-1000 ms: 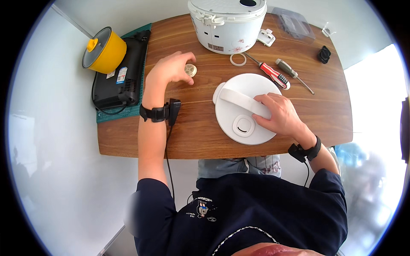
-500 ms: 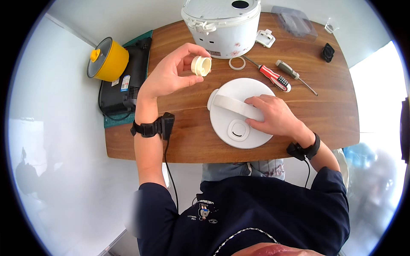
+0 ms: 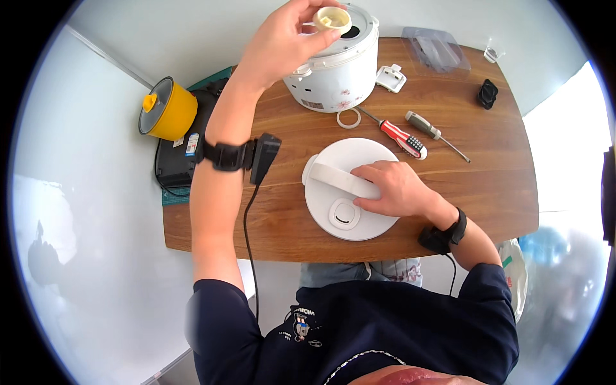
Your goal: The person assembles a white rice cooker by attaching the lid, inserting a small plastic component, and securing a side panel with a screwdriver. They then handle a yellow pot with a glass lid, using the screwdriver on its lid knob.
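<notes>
My left hand (image 3: 282, 42) is raised high toward the camera and pinches a small cream round plastic cap (image 3: 332, 17) in its fingertips, in front of the white rice cooker body (image 3: 337, 67). My right hand (image 3: 391, 188) rests flat on the white round cooker lid (image 3: 346, 192), which lies on the wooden table (image 3: 481, 173) with its handle on top. A white ring (image 3: 349, 118) lies between the cooker and the lid.
Two screwdrivers, one red-handled (image 3: 401, 138) and one grey-handled (image 3: 428, 128), lie right of the ring. A white plastic part (image 3: 391, 78), a clear tray (image 3: 436, 48) and a small black object (image 3: 487, 94) sit at the back. A yellow pot (image 3: 168, 109) stands on a black device at the left.
My left hand has lifted the cream cap from the table up toward the camera, now in front of the cooker. My right hand has stayed on the lid.
</notes>
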`<action>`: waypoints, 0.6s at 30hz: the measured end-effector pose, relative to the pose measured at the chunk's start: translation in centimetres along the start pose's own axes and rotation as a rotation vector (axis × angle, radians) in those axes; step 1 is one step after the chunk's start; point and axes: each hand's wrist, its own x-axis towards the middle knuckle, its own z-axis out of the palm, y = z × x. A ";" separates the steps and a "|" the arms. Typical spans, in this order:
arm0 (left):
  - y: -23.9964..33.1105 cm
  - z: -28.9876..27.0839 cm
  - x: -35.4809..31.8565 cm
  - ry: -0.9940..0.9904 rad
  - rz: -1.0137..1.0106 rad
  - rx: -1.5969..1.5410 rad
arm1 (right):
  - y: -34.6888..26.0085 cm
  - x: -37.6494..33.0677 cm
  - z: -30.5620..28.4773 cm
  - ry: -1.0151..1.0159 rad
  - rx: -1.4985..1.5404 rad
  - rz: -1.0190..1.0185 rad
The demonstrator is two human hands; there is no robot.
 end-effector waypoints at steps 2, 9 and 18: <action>2.2 0.8 1.6 -0.006 -0.119 0.263 | 0.1 -0.3 0.2 0.041 -0.002 -0.010; -2.9 0.8 3.6 -0.005 -0.155 0.519 | 0.6 -0.6 0.9 0.131 0.020 -0.115; -3.8 0.9 3.4 -0.032 -0.090 0.561 | 0.6 -0.8 0.8 0.123 -0.002 -0.094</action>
